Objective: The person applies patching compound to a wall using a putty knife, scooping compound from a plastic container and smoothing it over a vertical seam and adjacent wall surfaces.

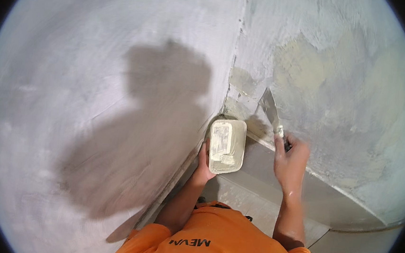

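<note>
In my left hand [203,164] is a rectangular plastic tub [240,146], gripped from its left side and tilted so that its inside shows. Pale cream filler [229,159] coats the tub's walls and bottom. My right hand [290,163] is closed around the dark handle of a putty knife [271,110]. The knife's metal blade points up and left, close to the right wall [336,118]; whether it touches the wall I cannot tell. Some pale filler sticks to the blade near the handle.
A large smooth left wall [48,90] meets the right wall at a rough corner [234,57]. Yellowish patches [300,63] mark the right wall. Below it runs a grey ledge [330,198] with a pale edge. My shadow [140,136] falls on the left wall.
</note>
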`<state>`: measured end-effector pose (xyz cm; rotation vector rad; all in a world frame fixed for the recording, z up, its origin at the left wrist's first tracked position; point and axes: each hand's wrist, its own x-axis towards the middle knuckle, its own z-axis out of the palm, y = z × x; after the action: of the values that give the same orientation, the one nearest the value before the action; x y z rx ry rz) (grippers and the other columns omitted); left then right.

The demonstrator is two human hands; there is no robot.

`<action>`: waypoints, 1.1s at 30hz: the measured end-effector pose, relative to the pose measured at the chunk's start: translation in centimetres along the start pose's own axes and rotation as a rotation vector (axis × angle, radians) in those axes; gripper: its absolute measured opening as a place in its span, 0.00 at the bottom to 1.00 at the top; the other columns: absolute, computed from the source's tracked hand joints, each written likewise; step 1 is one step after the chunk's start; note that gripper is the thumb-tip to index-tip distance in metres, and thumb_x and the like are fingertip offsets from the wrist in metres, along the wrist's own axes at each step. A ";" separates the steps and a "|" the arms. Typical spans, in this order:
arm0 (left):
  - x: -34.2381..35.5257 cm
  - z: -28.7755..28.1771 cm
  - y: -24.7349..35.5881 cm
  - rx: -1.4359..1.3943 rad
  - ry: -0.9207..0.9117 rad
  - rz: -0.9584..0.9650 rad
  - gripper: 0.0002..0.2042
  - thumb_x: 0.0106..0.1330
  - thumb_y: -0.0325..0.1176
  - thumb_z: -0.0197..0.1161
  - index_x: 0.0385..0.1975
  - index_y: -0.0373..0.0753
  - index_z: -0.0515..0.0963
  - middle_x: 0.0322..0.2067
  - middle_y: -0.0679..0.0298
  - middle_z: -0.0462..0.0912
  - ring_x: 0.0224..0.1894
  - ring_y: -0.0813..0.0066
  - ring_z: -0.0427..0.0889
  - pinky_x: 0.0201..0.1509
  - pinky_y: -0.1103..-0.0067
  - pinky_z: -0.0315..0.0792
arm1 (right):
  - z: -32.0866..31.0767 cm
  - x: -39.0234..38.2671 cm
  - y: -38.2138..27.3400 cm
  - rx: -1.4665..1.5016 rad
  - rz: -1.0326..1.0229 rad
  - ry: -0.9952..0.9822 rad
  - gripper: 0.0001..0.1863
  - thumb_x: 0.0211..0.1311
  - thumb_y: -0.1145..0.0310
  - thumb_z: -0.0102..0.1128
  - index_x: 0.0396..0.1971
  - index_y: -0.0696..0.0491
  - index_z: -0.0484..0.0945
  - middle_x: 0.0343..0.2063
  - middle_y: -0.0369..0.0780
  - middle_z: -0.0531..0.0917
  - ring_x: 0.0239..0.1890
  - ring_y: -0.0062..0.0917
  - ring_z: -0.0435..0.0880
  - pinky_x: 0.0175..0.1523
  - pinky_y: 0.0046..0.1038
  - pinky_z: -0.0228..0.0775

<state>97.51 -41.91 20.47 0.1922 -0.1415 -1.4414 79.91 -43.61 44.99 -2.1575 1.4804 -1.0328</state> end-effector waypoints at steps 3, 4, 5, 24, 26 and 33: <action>0.5 -1.0 -0.4 -0.026 -0.010 0.000 0.24 0.78 0.47 0.44 0.64 0.39 0.71 0.56 0.58 0.81 0.56 0.61 0.82 0.60 0.61 0.78 | 2.3 0.5 -0.1 0.040 -0.045 -0.004 0.13 0.62 0.68 0.64 0.36 0.65 0.84 0.17 0.51 0.75 0.19 0.30 0.69 0.29 0.34 0.65; 0.7 -1.5 -0.5 -0.030 0.007 -0.009 0.24 0.78 0.48 0.44 0.64 0.39 0.72 0.56 0.58 0.81 0.56 0.61 0.82 0.60 0.61 0.78 | 3.4 1.0 -0.1 0.085 -0.089 -0.018 0.13 0.61 0.68 0.65 0.35 0.66 0.83 0.14 0.47 0.71 0.18 0.23 0.64 0.27 0.32 0.62; 0.9 -1.7 -0.6 -0.028 0.013 -0.014 0.24 0.78 0.48 0.44 0.64 0.39 0.72 0.56 0.58 0.81 0.55 0.61 0.83 0.60 0.61 0.78 | 4.8 1.7 0.7 0.117 -0.156 0.029 0.13 0.61 0.68 0.65 0.35 0.65 0.84 0.14 0.47 0.72 0.19 0.24 0.64 0.28 0.32 0.63; 0.0 -1.4 0.0 -0.150 -0.040 -0.100 0.24 0.79 0.47 0.43 0.66 0.39 0.70 0.60 0.57 0.78 0.59 0.58 0.80 0.64 0.59 0.75 | 2.3 -0.4 4.4 -0.065 0.122 0.042 0.15 0.61 0.64 0.66 0.37 0.63 0.85 0.21 0.54 0.81 0.21 0.37 0.76 0.33 0.35 0.69; 0.0 -1.2 0.4 -0.143 -0.063 -0.133 0.24 0.79 0.47 0.43 0.66 0.39 0.69 0.60 0.57 0.78 0.59 0.58 0.80 0.64 0.59 0.75 | 2.6 -0.6 3.5 -0.082 0.166 0.056 0.15 0.61 0.64 0.66 0.37 0.63 0.85 0.21 0.54 0.80 0.21 0.37 0.75 0.34 0.35 0.69; 0.3 -1.1 0.1 -0.168 -0.092 -0.121 0.24 0.80 0.47 0.43 0.67 0.38 0.69 0.60 0.56 0.78 0.58 0.59 0.81 0.62 0.60 0.77 | 8.0 4.5 2.7 0.009 -0.065 -0.032 0.17 0.60 0.64 0.67 0.39 0.65 0.85 0.24 0.57 0.82 0.22 0.43 0.79 0.36 0.38 0.71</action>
<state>97.86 -42.15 19.40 -0.0037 -0.0849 -1.5751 84.80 -49.79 39.52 -2.2191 1.3970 -1.0189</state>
